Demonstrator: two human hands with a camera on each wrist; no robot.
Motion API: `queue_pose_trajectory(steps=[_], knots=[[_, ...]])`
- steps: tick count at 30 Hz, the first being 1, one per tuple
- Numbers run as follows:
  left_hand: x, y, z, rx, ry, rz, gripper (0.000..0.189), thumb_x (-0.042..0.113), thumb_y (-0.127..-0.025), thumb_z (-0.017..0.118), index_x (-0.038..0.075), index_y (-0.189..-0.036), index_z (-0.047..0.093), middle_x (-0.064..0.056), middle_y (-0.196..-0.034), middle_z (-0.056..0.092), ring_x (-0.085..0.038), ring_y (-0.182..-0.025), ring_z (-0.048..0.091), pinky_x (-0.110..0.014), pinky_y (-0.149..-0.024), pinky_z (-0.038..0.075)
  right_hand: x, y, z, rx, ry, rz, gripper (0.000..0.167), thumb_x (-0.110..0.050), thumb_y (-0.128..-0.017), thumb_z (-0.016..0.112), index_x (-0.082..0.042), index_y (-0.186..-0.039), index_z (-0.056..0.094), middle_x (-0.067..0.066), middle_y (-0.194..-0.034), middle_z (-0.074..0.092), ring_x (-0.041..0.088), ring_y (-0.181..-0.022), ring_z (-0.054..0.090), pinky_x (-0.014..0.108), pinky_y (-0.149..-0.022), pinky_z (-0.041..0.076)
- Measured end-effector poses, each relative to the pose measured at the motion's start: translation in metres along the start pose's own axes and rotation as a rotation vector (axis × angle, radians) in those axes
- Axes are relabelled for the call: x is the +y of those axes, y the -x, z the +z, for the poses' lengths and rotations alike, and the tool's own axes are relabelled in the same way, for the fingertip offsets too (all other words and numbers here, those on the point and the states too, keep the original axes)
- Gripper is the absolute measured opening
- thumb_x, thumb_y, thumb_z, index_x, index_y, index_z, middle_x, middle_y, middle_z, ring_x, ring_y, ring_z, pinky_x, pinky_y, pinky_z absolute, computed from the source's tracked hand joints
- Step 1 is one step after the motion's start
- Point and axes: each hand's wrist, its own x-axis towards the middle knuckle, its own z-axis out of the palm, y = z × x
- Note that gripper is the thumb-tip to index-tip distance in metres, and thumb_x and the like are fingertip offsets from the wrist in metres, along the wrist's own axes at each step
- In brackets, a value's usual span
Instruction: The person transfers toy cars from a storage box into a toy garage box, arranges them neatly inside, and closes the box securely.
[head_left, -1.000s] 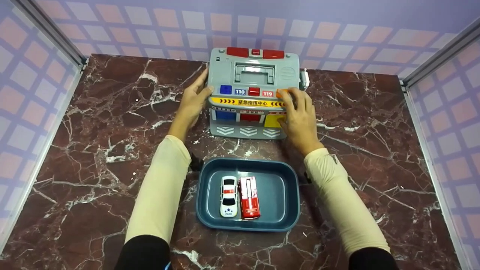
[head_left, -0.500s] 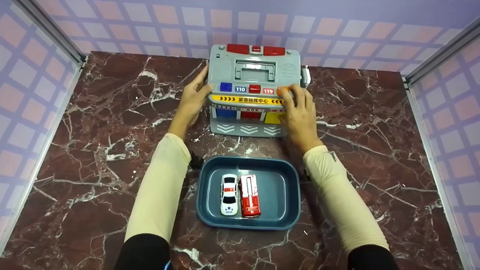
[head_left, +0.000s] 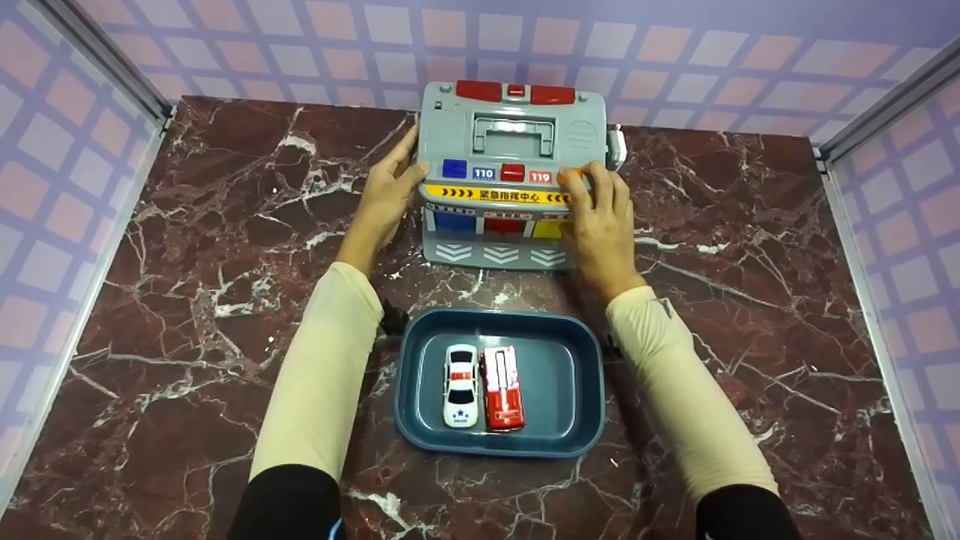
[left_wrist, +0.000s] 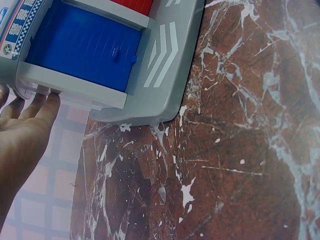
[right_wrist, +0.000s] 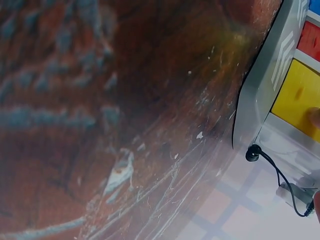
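Head view: toy station (head_left: pixel 450 135) was grey, doors (head_left: pixel 504 226) blue/red/yellow; left hand (head_left: pixel 386 193) lay against its side (fingers straight), right hand (head_left: pixel 604 225), loosely bent, touched orange button (head_left: pixel 565 177).

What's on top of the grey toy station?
Front row: blue button, red button, orange button. Behind: handle. Far edge: red panels. The right hand partly hides the orange button; its full outline isn't visible.

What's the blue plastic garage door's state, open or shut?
Shut: the blue plastic garage door fills its white frame to the grey ramp.
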Motion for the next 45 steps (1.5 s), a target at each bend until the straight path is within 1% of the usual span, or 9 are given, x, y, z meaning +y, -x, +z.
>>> queue_pose_trajectory(steps=[9,13,25,29,34,37,40,42,45], knots=[[-0.001,0.0,0.0,-0.018,-0.015,0.036,0.063,-0.003,-0.099,0.053,0.009,-0.157,0.031,-0.017,-0.152,0.046,-0.025,-0.125,0.056,-0.028,-0.096,0.055,-0.001,-0.001,0.002,0.035,-0.002,0.003,0.067,0.001,-0.076,0.072,-0.015,-0.138,0.05,0.018,-0.135,0.049,0.04,-0.119,0.044,0.051,-0.091,0.046],[-0.002,0.001,0.0,-0.022,-0.008,0.051,0.063,-0.004,-0.099,0.053,0.007,-0.157,0.031,-0.019,-0.152,0.046,-0.024,-0.123,0.057,-0.03,-0.099,0.054,-0.001,0.0,0.004,0.046,-0.004,0.005,0.068,0.0,-0.076,0.073,-0.015,-0.138,0.05,0.018,-0.135,0.049,0.039,-0.118,0.044,0.051,-0.093,0.045],[0.002,0.0,0.002,-0.015,-0.004,0.032,0.062,-0.002,-0.1,0.052,0.009,-0.157,0.032,-0.016,-0.154,0.045,-0.028,-0.128,0.055,-0.031,-0.102,0.053,-0.002,-0.001,0.004,0.059,0.004,0.028,0.071,0.001,-0.074,0.075,-0.017,-0.139,0.049,0.017,-0.137,0.048,0.039,-0.119,0.042,0.051,-0.097,0.043],[0.001,0.001,0.0,0.002,-0.002,0.003,0.062,-0.003,-0.099,0.052,0.011,-0.157,0.033,-0.014,-0.153,0.046,-0.028,-0.126,0.056,-0.03,-0.098,0.055,-0.009,-0.002,-0.001,-0.03,-0.042,0.075,0.08,-0.002,-0.071,0.079,-0.018,-0.141,0.044,0.016,-0.14,0.043,0.039,-0.124,0.037,0.051,-0.106,0.039],[0.003,0.001,-0.002,0.013,0.005,0.001,0.063,-0.005,-0.099,0.052,0.012,-0.156,0.034,-0.013,-0.154,0.045,-0.028,-0.125,0.055,-0.031,-0.1,0.054,-0.026,-0.016,-0.02,-0.225,-0.104,0.11,0.094,-0.028,-0.073,0.088,-0.021,-0.15,0.035,0.015,-0.153,0.033,0.039,-0.139,0.027,0.056,-0.114,0.027],[0.002,0.001,-0.002,0.011,-0.022,0.018,0.062,-0.004,-0.099,0.052,0.011,-0.156,0.035,-0.013,-0.156,0.043,-0.025,-0.127,0.054,-0.03,-0.103,0.051,-0.039,-0.028,-0.029,-0.285,-0.097,0.049,0.095,-0.045,-0.081,0.08,-0.018,-0.157,0.029,0.016,-0.162,0.022,0.041,-0.146,0.021,0.061,-0.116,0.021],[0.0,0.002,-0.001,0.008,-0.044,0.013,0.061,-0.004,-0.099,0.051,0.011,-0.156,0.035,-0.014,-0.155,0.044,-0.023,-0.126,0.054,-0.03,-0.104,0.051,-0.052,-0.037,-0.035,-0.309,-0.06,-0.054,0.091,-0.056,-0.091,0.063,-0.01,-0.159,0.023,0.018,-0.166,0.016,0.043,-0.148,0.018,0.066,-0.118,0.016],[0.0,0.002,0.0,0.011,-0.05,0.004,0.061,-0.003,-0.099,0.052,0.012,-0.156,0.035,-0.015,-0.153,0.047,-0.024,-0.125,0.055,-0.03,-0.103,0.052,-0.057,-0.042,-0.037,-0.328,-0.034,-0.109,0.087,-0.058,-0.096,0.054,-0.007,-0.159,0.022,0.016,-0.166,0.015,0.043,-0.149,0.018,0.066,-0.118,0.015],[0.002,0.001,0.002,0.013,-0.042,0.0,0.062,-0.003,-0.099,0.051,0.014,-0.156,0.035,-0.016,-0.152,0.047,-0.025,-0.125,0.056,-0.031,-0.101,0.053,-0.059,-0.047,-0.037,-0.381,0.003,-0.133,0.085,-0.057,-0.098,0.051,-0.009,-0.161,0.018,0.01,-0.168,0.014,0.038,-0.151,0.016,0.064,-0.119,0.014]])
